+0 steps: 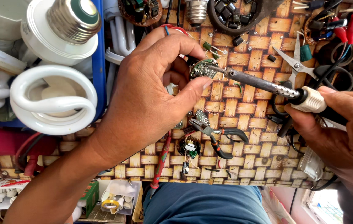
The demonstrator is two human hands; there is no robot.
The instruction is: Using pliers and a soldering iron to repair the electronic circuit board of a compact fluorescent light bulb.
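My left hand point(151, 91) pinches a small round circuit board point(203, 68) between thumb and fingers, over a woven bamboo mat point(251, 112). My right hand point(342, 128) grips the white handle of a soldering iron point(263, 83). The iron's metal tip touches the right edge of the board. Red and blue wires point(172, 29) run up from behind my left fingers.
Spiral fluorescent lamps point(54, 99) fill a blue bin at left. Pliers point(214, 135), a red screwdriver point(162, 159) and another small circuit board point(189, 147) lie on the mat. Scissors point(295, 62), a bowl of dark components point(232, 12) and clip leads point(346, 25) sit at top right.
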